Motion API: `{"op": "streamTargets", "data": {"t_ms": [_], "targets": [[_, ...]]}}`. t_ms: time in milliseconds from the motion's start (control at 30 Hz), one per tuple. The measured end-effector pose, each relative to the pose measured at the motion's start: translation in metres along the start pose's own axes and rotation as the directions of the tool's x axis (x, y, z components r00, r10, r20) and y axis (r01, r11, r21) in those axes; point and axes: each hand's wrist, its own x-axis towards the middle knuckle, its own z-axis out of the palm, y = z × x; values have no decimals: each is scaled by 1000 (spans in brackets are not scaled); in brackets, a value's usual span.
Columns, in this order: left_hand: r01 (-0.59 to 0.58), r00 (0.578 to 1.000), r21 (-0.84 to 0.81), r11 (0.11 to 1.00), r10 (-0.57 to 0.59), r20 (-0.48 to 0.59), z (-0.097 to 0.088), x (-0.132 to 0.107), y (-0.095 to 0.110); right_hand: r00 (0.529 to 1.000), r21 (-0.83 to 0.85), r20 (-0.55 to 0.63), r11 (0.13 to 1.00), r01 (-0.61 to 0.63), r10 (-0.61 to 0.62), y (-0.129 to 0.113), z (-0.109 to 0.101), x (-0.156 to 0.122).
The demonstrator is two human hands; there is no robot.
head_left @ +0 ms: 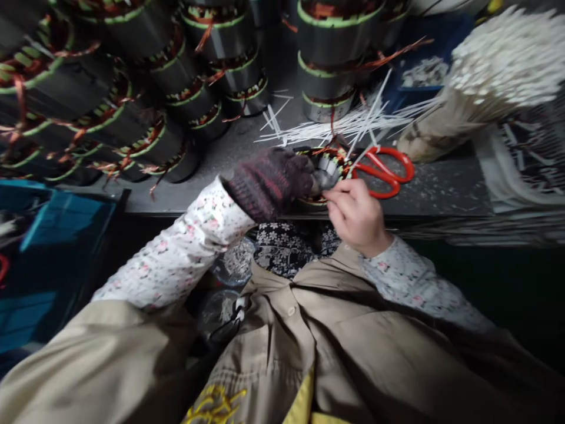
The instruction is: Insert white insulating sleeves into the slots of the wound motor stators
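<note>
From the head camera, the person's left hand (269,184), in a dark knitted glove with red flecks, is curled closed around the near side of a copper-wound motor stator (325,172), which sits at the front edge of the bench (441,194). The bare right hand (356,215) comes in from the other side, its fingers (342,191) bent and pinched close together at the stator's mouth; whether they have hold of anything small there cannot be told. Working this way looks sound: the gloved hand anchors the stator against rolling while the bare fingertips stay close to the winding for fine control. Red-handled scissors (383,172) lie just beside the stator, among loose white sticks (348,125). A tied bundle of the same white sticks (498,65) lies beyond them, and finished-looking stators (229,59) stand packed along the back of the bench.
</note>
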Motion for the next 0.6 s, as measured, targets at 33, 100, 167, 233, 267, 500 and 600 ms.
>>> {"op": "streamTargets", "data": {"t_ms": [33, 100, 167, 233, 267, 500, 600], "targets": [[-28, 999, 82, 996, 31, -32, 0, 0, 1, 1000, -10, 9, 1000, 5, -5, -3, -2, 2], [-83, 979, 180, 980, 113, -167, -1, -1, 7, 1000, 10, -4, 1000, 29, -29, -5, -11, 6], [-104, 953, 180, 978, 149, -263, -2, -5, 11, 990, -17, -128, 998, 61, -63, 2, -27, 14], [-84, 963, 112, 990, 110, -247, -1, -7, 11, 932, -161, -350, 986, 36, -91, 19, -50, 23], [-83, 972, 58, 995, 94, -213, 1, -7, 9, 891, -253, -442, 967, -9, -107, 32, -62, 29], [-64, 899, -171, 983, -17, -437, 37, -2, 13, 928, -600, -372, 762, -244, 4, 106, -108, 64], [63, 820, -127, 990, -124, -558, 49, 1, 33, 926, -475, -376, 861, -182, -12, 96, -111, 68]]}}
